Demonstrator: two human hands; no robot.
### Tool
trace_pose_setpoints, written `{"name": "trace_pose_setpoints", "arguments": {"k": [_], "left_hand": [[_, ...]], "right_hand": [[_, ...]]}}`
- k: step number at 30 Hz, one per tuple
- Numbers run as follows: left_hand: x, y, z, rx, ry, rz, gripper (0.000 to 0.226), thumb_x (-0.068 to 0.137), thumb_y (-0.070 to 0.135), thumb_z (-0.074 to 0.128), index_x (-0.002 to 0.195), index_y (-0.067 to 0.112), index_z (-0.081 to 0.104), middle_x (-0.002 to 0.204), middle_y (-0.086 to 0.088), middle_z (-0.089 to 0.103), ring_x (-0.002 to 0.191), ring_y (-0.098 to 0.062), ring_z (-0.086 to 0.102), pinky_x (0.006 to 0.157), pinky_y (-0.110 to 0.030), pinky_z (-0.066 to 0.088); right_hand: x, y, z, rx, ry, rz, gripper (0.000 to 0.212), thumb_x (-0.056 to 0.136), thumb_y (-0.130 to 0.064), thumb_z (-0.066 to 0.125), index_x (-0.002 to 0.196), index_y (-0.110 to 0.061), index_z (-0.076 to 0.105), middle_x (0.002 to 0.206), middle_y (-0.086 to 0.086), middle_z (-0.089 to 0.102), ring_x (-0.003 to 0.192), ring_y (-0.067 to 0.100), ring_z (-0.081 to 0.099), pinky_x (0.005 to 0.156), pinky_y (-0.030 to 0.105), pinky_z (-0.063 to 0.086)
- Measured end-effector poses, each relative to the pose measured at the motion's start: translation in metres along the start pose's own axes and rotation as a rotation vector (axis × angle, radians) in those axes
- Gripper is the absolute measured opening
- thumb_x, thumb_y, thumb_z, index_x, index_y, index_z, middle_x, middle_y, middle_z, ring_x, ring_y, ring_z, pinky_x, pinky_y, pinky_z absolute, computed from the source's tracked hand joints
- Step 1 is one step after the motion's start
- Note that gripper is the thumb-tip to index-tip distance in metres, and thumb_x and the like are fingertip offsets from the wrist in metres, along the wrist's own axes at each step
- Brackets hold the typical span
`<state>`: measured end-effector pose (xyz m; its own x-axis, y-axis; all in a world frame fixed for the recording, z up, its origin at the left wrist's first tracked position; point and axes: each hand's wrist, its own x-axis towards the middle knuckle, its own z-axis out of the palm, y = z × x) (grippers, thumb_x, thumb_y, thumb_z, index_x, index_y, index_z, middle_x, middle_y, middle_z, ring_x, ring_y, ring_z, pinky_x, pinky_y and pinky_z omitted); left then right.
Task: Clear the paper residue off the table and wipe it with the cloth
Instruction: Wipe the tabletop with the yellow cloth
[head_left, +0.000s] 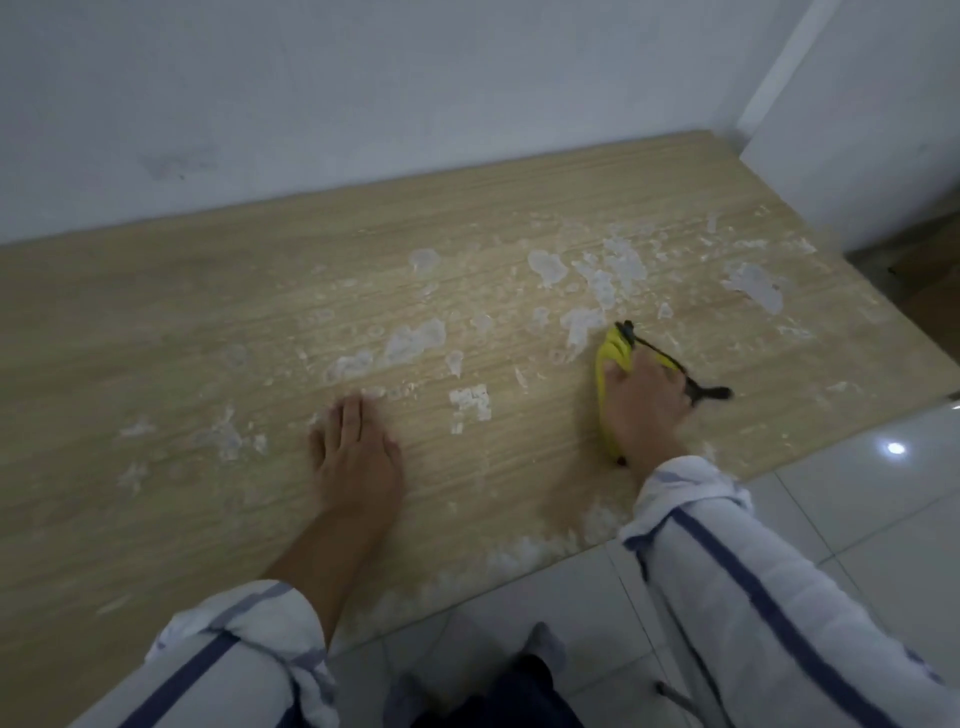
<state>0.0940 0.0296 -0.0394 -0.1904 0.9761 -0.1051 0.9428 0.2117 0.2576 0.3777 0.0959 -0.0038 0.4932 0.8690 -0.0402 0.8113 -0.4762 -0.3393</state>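
Fingers (623, 376) of the right hand (647, 405) clasp the yellow scraper (605, 387); keep it shallow under paper residue (579, 322), flat left hand (358, 457) bracing the bench (156, 322).

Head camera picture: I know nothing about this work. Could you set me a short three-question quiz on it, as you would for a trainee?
1. True or false: the left hand lies flat on the table.
2. The yellow tool is gripped by: A the left hand; B the right hand; C neither hand.
3. Fill in: loose white scrapings lie heaped along the table's ____ edge, the one closest to the person.

Key: 1 true; 2 B; 3 near.
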Motion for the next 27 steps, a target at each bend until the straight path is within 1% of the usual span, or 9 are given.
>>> {"name": "trace_pose_setpoints", "arguments": {"k": [3,5,7,11,16,19,22,24,27], "left_hand": [[0.005,0.002,-0.002,0.006,-0.035,0.008,0.058,0.099,0.034,0.024,0.151,0.012,0.009,0.159,-0.005,0.004,0.147,-0.023,-0.002,0.118,-0.042,-0.002],[0.011,0.005,-0.002,0.015,-0.064,0.023,0.058,0.099,0.036,0.023,0.151,0.013,0.01,0.159,-0.005,0.003,0.147,-0.023,-0.002,0.118,-0.042,-0.002],[0.02,0.009,-0.002,0.027,-0.072,0.046,0.058,0.099,0.036,0.023,0.151,0.013,0.009,0.16,-0.005,0.002,0.147,-0.022,-0.002,0.118,-0.042,-0.001],[0.036,0.031,0.001,0.036,-0.094,0.08,0.059,0.1,0.034,0.023,0.151,0.013,0.002,0.159,-0.005,-0.003,0.146,-0.022,-0.006,0.118,-0.041,-0.002],[0.059,0.09,0.019,0.007,-0.089,0.097,0.059,0.099,0.036,0.021,0.151,0.013,0.005,0.16,-0.005,-0.001,0.146,-0.022,-0.006,0.118,-0.042,-0.003],[0.075,0.135,0.032,-0.004,-0.108,0.097,0.061,0.098,0.039,0.017,0.151,0.013,0.004,0.16,-0.005,-0.002,0.146,-0.021,-0.006,0.117,-0.042,-0.003],[0.09,0.182,0.041,-0.017,-0.109,0.103,0.06,0.098,0.038,0.022,0.151,0.013,0.006,0.16,-0.004,0.0,0.146,-0.021,-0.005,0.118,-0.042,-0.002],[0.098,0.209,0.047,-0.013,-0.089,0.105,0.059,0.098,0.038,0.02,0.151,0.013,0.01,0.159,-0.005,0.004,0.147,-0.022,-0.001,0.117,-0.042,-0.002],[0.105,0.245,0.053,-0.015,-0.091,0.12,0.059,0.098,0.034,0.025,0.15,0.011,0.012,0.159,-0.007,0.007,0.146,-0.024,0.001,0.116,-0.043,-0.002]], "right_hand": [[-0.051,-0.067,0.027,0.132,0.032,-0.465,0.025,0.092,-0.032,0.037,0.098,-0.018,0.057,0.09,0.003,0.063,0.085,0.025,0.059,0.08,0.041,0.05],[-0.089,-0.09,0.053,0.144,-0.189,-0.611,0.043,0.091,-0.038,0.038,0.127,-0.018,0.049,0.118,0.008,0.058,0.112,0.027,0.051,0.098,0.042,0.04],[-0.091,-0.086,0.065,0.1,-0.264,-0.575,0.055,0.093,-0.042,0.037,0.141,-0.016,0.034,0.137,0.011,0.045,0.13,0.029,0.034,0.104,0.045,0.026],[-0.009,-0.027,0.044,0.039,-0.095,-0.429,0.051,0.092,-0.039,0.034,0.137,-0.016,0.039,0.131,0.013,0.051,0.122,0.031,0.043,0.103,0.044,0.031],[0.09,0.047,-0.005,0.009,-0.026,0.042,0.037,0.093,-0.036,0.041,0.117,-0.009,0.049,0.124,0.02,0.052,0.121,0.037,0.04,0.101,0.051,0.031],[0.085,0.014,0.002,0.062,-0.004,-0.163,0.028,0.088,-0.033,0.04,0.097,-0.01,0.055,0.104,0.017,0.06,0.103,0.036,0.053,0.088,0.045,0.041],[0.051,0.007,0.022,0.051,-0.114,-0.533,0.055,0.087,-0.046,0.034,0.121,-0.008,0.055,0.119,0.013,0.061,0.112,0.033,0.055,0.092,0.045,0.043],[0.073,0.034,0.016,0.068,-0.112,-0.543,0.062,0.087,-0.051,0.03,0.129,-0.011,0.051,0.127,0.01,0.058,0.119,0.03,0.051,0.098,0.046,0.039],[0.137,0.112,-0.01,0.012,0.011,-0.338,0.058,0.086,-0.051,0.03,0.127,-0.017,0.054,0.129,0.009,0.057,0.118,0.03,0.05,0.105,0.04,0.03]]}}
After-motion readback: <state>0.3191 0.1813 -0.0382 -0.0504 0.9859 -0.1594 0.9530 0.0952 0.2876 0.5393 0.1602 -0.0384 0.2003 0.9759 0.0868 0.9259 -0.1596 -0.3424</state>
